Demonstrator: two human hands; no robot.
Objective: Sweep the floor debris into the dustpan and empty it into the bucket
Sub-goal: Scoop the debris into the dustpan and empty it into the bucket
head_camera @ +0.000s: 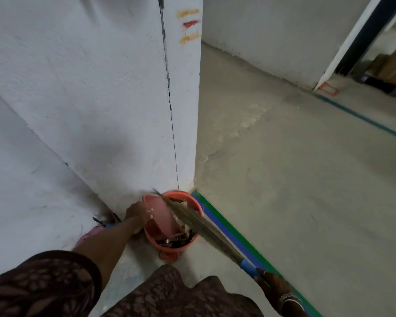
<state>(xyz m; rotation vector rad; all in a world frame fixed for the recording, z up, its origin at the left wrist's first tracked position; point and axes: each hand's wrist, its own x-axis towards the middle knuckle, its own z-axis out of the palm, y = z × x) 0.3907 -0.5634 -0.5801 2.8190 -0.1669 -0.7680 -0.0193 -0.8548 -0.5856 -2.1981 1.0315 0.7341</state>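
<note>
Coral-pink plastic sits in the middle, where my left hand [138, 213] has its fingers curled round the edge of the dustpan [162, 213]. It is tipped steeply into the bucket [167, 246], which stands on the concrete floor [284, 179] right against the corner of the white wall [101, 110]. My right hand [272, 284] grips the broom [199, 225] by its blue handle, and the straw bristles lie across the bucket's mouth, over the dustpan. Dark debris [176, 239] lies in the bucket's near side, and blue and green tape stripes [238, 234] run along the floor just beside it.
</note>
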